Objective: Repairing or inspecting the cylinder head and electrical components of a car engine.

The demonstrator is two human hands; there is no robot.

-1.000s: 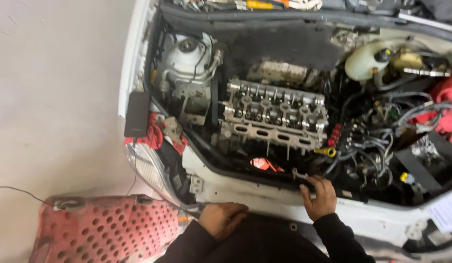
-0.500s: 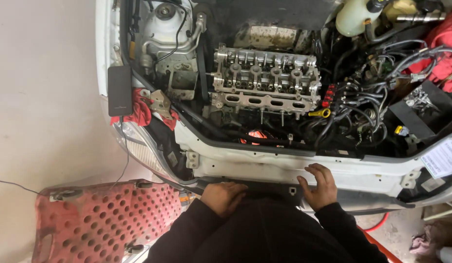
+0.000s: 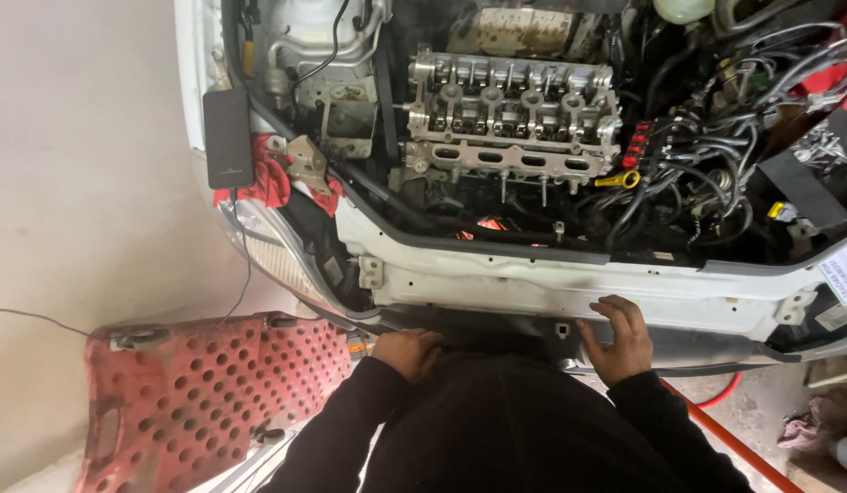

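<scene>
You stand at the nose of a white car point(image 3: 569, 288) with its bonnet up, on a pale concrete floor point(image 3: 85, 183) that fills the whole left side of the view. The open engine bay takes up the top, and in its middle sits the bare cylinder head point(image 3: 513, 114), grey metal with its valve gear exposed. To its right lies a tangle of black hoses and cables point(image 3: 706, 173), with a small yellow dipstick handle point(image 3: 618, 180) at its near edge. Below the bay runs the white front crossmember point(image 3: 496, 274), scuffed and dirty, spanning the car from side to side.

On the floor at lower left lies a red perforated creeper board point(image 3: 195, 393), just beside your left arm. A red rag point(image 3: 275, 181) is draped over the car's left corner, and a flat black device point(image 3: 228, 139) rests on the wing just above it, a thin cable trailing down from it to the floor.

Your right hand point(image 3: 618, 340) lies flat and open, fingers spread, on the lower edge of the front panel, holding nothing. Your left hand point(image 3: 410, 351) rests against the dark underside of the front end with its fingers curled; you cannot tell whether it grips anything.
</scene>
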